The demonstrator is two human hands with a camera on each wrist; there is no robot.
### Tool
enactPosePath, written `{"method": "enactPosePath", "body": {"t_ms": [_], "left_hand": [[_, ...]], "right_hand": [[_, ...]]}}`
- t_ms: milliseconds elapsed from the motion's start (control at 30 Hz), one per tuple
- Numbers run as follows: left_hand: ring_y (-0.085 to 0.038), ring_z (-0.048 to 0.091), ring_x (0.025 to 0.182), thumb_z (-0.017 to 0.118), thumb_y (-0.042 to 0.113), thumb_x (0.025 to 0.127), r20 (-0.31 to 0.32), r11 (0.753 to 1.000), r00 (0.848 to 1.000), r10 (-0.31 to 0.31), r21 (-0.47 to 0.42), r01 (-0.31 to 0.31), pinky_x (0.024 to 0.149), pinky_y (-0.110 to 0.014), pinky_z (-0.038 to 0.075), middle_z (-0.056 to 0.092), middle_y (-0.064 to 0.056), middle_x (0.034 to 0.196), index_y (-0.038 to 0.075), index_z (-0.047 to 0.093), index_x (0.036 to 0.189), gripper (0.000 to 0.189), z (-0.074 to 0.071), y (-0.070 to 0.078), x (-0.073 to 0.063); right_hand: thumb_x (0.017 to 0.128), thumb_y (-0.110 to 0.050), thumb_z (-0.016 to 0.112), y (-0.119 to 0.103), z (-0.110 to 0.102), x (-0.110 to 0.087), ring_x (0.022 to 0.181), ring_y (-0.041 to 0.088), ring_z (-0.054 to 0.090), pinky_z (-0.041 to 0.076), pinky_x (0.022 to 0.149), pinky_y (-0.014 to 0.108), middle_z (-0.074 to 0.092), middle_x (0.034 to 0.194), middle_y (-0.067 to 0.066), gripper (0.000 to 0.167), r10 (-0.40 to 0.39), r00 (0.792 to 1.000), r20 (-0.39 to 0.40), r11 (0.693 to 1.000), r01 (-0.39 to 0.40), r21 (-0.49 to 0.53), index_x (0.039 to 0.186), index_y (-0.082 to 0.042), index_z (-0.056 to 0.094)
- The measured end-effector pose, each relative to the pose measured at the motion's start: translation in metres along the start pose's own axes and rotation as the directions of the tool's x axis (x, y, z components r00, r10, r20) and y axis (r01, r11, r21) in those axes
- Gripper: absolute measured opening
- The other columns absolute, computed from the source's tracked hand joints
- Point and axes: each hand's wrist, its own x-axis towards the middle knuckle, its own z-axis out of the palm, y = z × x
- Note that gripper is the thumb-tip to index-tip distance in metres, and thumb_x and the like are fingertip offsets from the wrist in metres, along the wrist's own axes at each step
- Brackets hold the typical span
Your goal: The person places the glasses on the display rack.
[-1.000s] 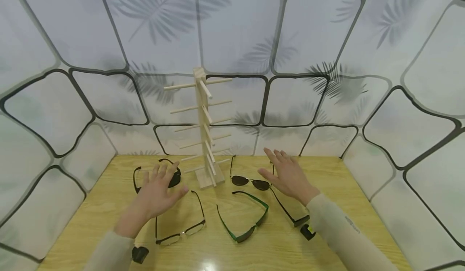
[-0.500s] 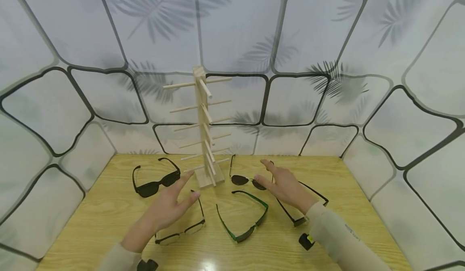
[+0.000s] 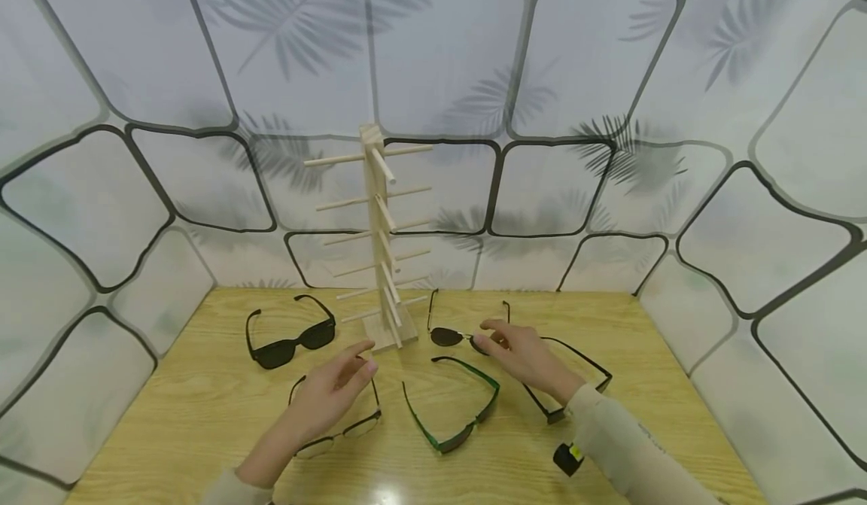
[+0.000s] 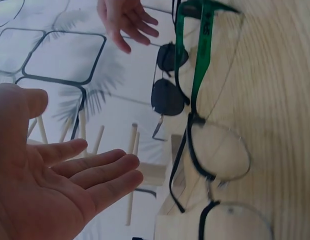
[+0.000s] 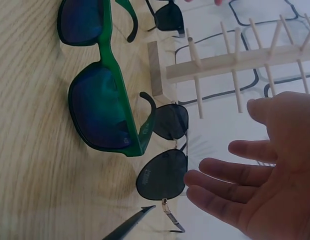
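My left hand hovers over half-rim eyeglasses in the head view, hiding part of their frame. Its fingers are relaxed around nothing, and the left wrist view shows the palm bare. Thin-framed dark sunglasses lie at the back, with my right hand over their right lens. In the right wrist view that hand's fingers extend loosely beside the sunglasses and hold nothing. Green-framed sunglasses rest between the two hands, temples unfolded. Black-framed glasses lie partly under my right wrist.
A wooden display stand with rows of pegs rises at the back centre, its pegs bare. Black sunglasses lie at the left of the wooden table. A patterned backdrop encloses the back and sides.
My left hand has moved right and toward me, from beside the black sunglasses to over the half-rim eyeglasses. My right hand has lowered toward the thin-framed sunglasses, its fingers bending slightly.
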Motion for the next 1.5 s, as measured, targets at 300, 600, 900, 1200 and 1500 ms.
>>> {"method": "enactPosePath", "body": {"t_ms": [300, 600, 900, 1200, 1500], "left_hand": [[-0.031, 0.076, 0.11, 0.065, 0.029, 0.106, -0.002, 0.982, 0.994, -0.105, -0.158, 0.104, 0.094, -0.049, 0.061, 0.077, -0.015, 0.118, 0.013, 0.063, 0.146, 0.043, 0.018, 0.004, -0.009], [-0.029, 0.076, 0.101, 0.067, 0.033, 0.105, 0.101, 0.976, 0.992, -0.07, -0.199, 0.089, 0.087, -0.038, 0.063, 0.077, -0.014, 0.11, 0.005, 0.062, 0.145, 0.048, 0.04, 0.003, -0.021], [-0.025, 0.075, 0.096, 0.066, 0.023, 0.105, 0.156, 0.979, 0.986, -0.06, -0.181, 0.089, 0.084, -0.048, 0.063, 0.077, -0.011, 0.108, -0.001, 0.06, 0.144, 0.046, 0.06, -0.002, -0.024], [-0.023, 0.073, 0.091, 0.067, 0.02, 0.104, 0.211, 0.954, 0.974, -0.077, -0.269, 0.133, 0.074, -0.035, 0.061, 0.076, -0.013, 0.107, -0.007, 0.055, 0.146, 0.051, 0.081, -0.007, -0.029], [-0.019, 0.07, 0.087, 0.068, 0.018, 0.103, 0.261, 0.926, 0.959, -0.108, -0.324, 0.192, 0.071, -0.027, 0.056, 0.077, -0.01, 0.102, -0.005, 0.058, 0.143, 0.047, 0.101, -0.004, -0.033]], "right_hand": [[0.111, -0.027, 0.056, 0.002, 0.007, -0.005, 0.109, 0.031, 0.072, 0.06, 0.092, 0.051, 0.075, 0.122, 0.012, 0.04, -0.064, 0.995, 0.071, 0.998, 0.065, -0.021, 0.141, -0.003, 0.064], [0.11, -0.025, 0.057, 0.003, 0.014, -0.009, 0.099, 0.029, 0.072, 0.061, 0.083, 0.048, 0.075, 0.118, 0.016, 0.037, -0.079, 0.99, 0.118, 0.996, 0.083, -0.032, 0.134, 0.001, 0.068], [0.109, -0.023, 0.057, 0.006, 0.019, -0.009, 0.102, 0.031, 0.072, 0.061, 0.081, 0.047, 0.073, 0.119, 0.018, 0.037, -0.066, 0.986, 0.155, 0.998, 0.069, -0.013, 0.135, 0.002, 0.067], [0.109, -0.016, 0.052, 0.011, 0.024, -0.01, 0.098, 0.028, 0.072, 0.059, 0.074, 0.036, 0.075, 0.117, 0.016, 0.033, -0.095, 0.978, 0.188, 0.995, 0.099, -0.011, 0.129, 0.003, 0.07], [0.107, -0.007, 0.054, 0.011, 0.025, -0.012, 0.086, 0.02, 0.069, 0.048, 0.061, 0.027, 0.075, 0.113, 0.02, 0.03, -0.106, 0.974, 0.198, 0.994, 0.11, -0.005, 0.13, 0.003, 0.07]]}}
